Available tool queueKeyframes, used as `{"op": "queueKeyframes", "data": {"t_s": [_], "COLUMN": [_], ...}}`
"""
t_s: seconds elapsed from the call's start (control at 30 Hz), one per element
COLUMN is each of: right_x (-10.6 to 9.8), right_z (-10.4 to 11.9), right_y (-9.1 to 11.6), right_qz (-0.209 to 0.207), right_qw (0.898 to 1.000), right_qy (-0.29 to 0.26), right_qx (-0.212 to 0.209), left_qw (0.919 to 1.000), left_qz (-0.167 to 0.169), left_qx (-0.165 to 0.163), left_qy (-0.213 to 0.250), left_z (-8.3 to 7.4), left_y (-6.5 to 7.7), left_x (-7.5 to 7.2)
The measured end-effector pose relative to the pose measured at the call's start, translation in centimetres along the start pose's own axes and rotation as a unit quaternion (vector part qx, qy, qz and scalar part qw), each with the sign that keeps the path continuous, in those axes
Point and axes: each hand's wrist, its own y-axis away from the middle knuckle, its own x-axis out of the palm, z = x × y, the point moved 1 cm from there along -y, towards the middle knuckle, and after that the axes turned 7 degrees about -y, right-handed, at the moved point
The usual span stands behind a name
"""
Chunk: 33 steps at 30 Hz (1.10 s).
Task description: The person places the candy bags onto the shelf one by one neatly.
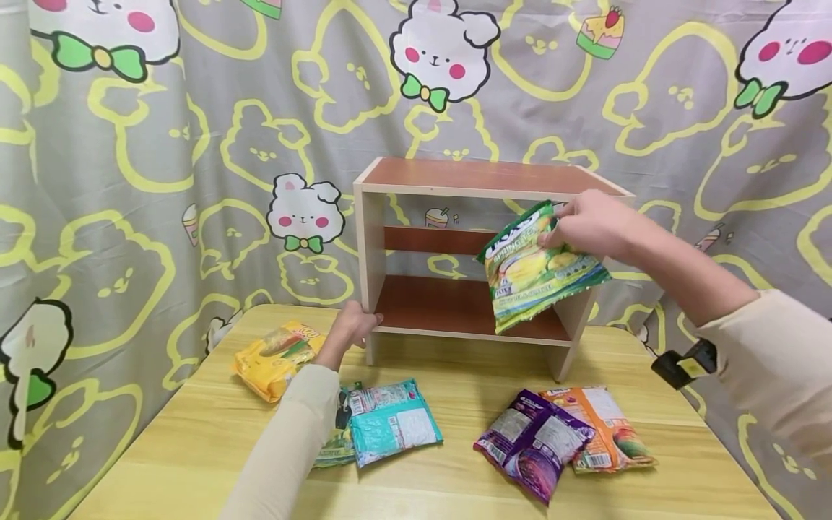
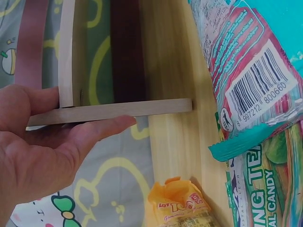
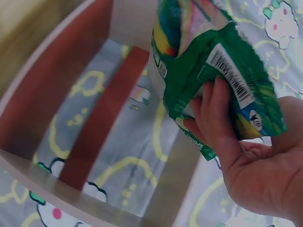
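Note:
My right hand (image 1: 588, 224) pinches a green and yellow candy bag (image 1: 536, 271) by its upper right part, in front of the shelf's opening. In the right wrist view the fingers (image 3: 215, 113) lie against the bag's green back, near a barcode. The small wooden shelf (image 1: 474, 332) has a reddish-brown top and lower board with pale edges. At its left side panel, my left hand (image 1: 354, 323) grips the panel's front edge. The left wrist view shows the thumb on one face of that panel (image 2: 113, 111) and the fingers on the other.
A yellow candy bag (image 1: 279, 357) lies left of the shelf. Nearer, a teal bag (image 1: 393, 420) overlaps a green bag (image 1: 338, 444), partly behind my left sleeve. A purple bag (image 1: 536, 444) overlaps an orange one (image 1: 598, 426) at the right. A patterned curtain (image 1: 227, 144) hangs behind the table.

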Motion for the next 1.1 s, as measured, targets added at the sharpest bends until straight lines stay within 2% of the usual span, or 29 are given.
{"op": "queueKeyframes", "data": {"t_s": [0.2,0.3,0.37,0.47,0.7,0.83,1.0,1.1], "right_x": [-3.5,-5.0,-5.9,-7.1,-8.6,-8.5,-7.7,-7.3], "right_z": [1.4,1.8,1.9,1.8,0.9,0.1,-0.5,-0.6], "right_y": [0.0,-0.4,-0.8,-1.4,-2.8,-3.7,-4.9,-5.3], "right_qz": [0.033,0.051,0.058,0.046,0.003,-0.010,-0.006,-0.002], "right_qw": [0.997,0.988,0.978,0.966,0.955,0.937,0.899,0.884], "right_qy": [-0.062,-0.131,-0.187,-0.239,-0.280,-0.336,-0.424,-0.454], "right_qx": [0.035,0.057,0.075,0.089,0.093,0.097,0.107,0.114], "left_qw": [1.0000,1.0000,1.0000,1.0000,1.0000,1.0000,0.9999,0.9999], "left_qz": [0.002,0.002,0.003,0.005,0.002,0.006,0.008,0.008], "left_qx": [0.003,0.003,0.004,0.002,-0.009,-0.007,-0.007,-0.006], "left_qy": [-0.003,0.000,-0.001,0.002,0.000,-0.001,0.001,0.003], "left_z": [-0.1,-0.1,0.0,0.0,0.0,0.0,0.0,0.0], "left_y": [0.1,0.0,0.0,-0.1,-0.2,-0.3,-0.4,-0.4], "left_x": [0.0,0.0,0.0,0.0,-0.2,-0.1,0.0,0.0]}}
